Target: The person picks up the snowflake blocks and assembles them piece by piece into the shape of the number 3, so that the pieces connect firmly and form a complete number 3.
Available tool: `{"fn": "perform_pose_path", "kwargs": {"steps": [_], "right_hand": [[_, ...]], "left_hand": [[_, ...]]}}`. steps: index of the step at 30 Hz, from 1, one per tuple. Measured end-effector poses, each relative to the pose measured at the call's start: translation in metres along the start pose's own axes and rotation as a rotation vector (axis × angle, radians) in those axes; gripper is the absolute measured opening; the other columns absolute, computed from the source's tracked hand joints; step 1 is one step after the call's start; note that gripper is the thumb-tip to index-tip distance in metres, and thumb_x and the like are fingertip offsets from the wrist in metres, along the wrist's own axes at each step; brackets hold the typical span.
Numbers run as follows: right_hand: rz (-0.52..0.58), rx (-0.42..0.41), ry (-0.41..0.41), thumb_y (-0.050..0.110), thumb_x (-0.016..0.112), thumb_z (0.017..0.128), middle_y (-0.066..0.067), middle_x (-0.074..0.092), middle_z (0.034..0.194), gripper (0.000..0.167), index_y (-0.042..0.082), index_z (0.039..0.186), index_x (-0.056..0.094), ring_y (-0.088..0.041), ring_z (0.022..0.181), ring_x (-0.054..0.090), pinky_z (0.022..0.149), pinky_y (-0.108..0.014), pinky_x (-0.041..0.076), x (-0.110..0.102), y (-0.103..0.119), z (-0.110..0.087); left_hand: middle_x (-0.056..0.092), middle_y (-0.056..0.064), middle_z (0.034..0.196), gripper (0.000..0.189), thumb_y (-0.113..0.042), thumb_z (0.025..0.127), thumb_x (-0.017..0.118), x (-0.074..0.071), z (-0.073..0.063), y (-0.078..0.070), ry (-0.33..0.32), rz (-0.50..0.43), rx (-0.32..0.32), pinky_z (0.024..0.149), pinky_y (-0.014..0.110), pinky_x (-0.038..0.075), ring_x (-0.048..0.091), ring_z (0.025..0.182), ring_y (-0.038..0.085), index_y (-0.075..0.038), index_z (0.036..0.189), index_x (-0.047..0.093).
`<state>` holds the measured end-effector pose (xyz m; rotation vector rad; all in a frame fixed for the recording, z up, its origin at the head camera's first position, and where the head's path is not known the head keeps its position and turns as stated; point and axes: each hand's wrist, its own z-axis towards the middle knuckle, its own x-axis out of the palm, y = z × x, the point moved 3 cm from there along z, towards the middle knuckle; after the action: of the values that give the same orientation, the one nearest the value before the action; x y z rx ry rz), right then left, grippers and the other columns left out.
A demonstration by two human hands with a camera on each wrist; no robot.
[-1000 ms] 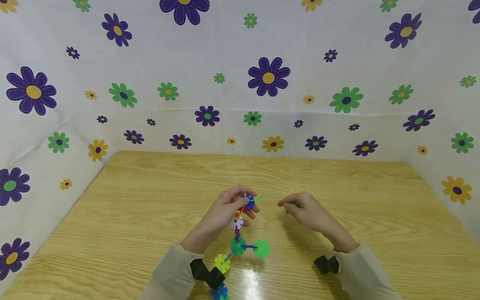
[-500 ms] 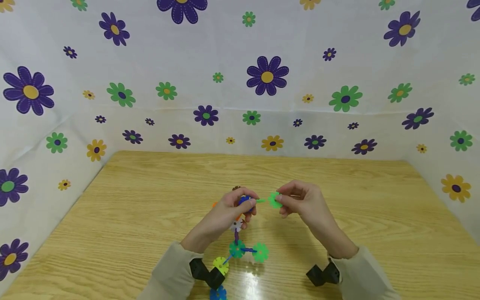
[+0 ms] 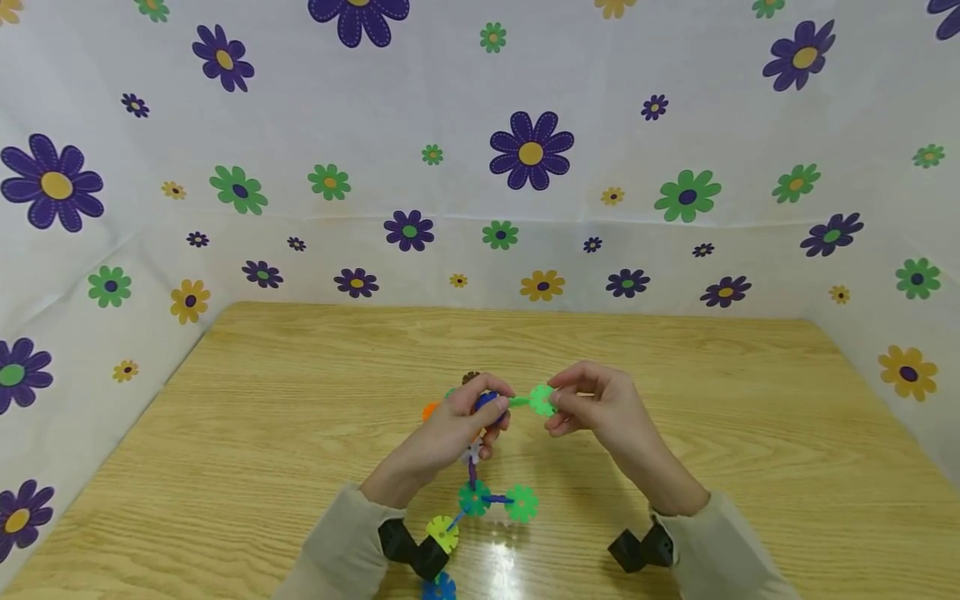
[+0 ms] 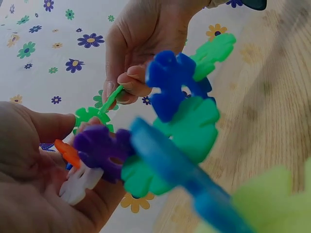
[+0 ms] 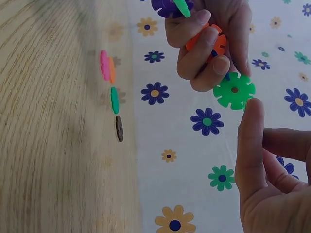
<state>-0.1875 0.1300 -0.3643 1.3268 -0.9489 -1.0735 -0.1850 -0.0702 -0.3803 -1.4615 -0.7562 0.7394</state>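
My left hand [image 3: 442, 433] holds a chain of interlocking plastic snowflake discs, its thumb pressing near a blue disc [image 3: 490, 407]. A light green disc [image 4: 90, 116] sticks out edge-on past the thumb. My right hand [image 3: 600, 408] pinches another green disc [image 3: 542, 400] between thumb and fingers, its edge right at that light green disc. Below the left hand hang a white disc [image 4: 80, 183], a purple disc [image 4: 104, 150], teal discs and a yellow disc [image 3: 442, 533]. In the right wrist view an orange disc [image 5: 211, 41] shows between the left fingers.
Loose discs lie on the wooden table [image 3: 675, 358] behind the left hand: pink [image 5: 104, 65], orange [image 5: 112, 70], teal [image 5: 114, 99] and brown [image 5: 119, 128]. A flower-printed cloth [image 3: 420, 100] stands around the table's back and sides.
My right hand has turned its green disc into view and brought it leftward to the light green disc at my left fingers. The left hand keeps its hold, shifting slightly.
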Motion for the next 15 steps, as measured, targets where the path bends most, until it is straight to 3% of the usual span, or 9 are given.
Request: {"fn": "perform_pose_path", "kwargs": {"steps": [6,15], "right_hand": [[-0.011,0.013,0.018,-0.012,0.059,0.095,-0.013,0.066,0.089,0.014,-0.020,0.107,0.058,-0.016,0.066,0.071,0.067,-0.034,0.061,0.0031,-0.0009,-0.0003],[-0.027,0.019,-0.036,-0.016,0.059,0.094,-0.015,0.065,0.091,0.006,-0.018,0.100,0.060,-0.016,0.061,0.069,0.064,-0.032,0.060,0.0097,0.0018,-0.0021]], "left_hand": [[0.045,0.007,0.091,0.017,-0.012,0.113,0.034,0.0033,-0.0002,-0.0009,0.004,0.011,-0.047,0.059,0.024,0.036,0.035,0.068,0.016,0.000,0.121,0.041],[0.043,0.007,0.091,0.016,-0.013,0.113,0.033,0.0085,-0.0005,0.0013,0.009,0.012,-0.065,0.058,0.024,0.035,0.033,0.068,0.016,-0.001,0.123,0.038]]}}
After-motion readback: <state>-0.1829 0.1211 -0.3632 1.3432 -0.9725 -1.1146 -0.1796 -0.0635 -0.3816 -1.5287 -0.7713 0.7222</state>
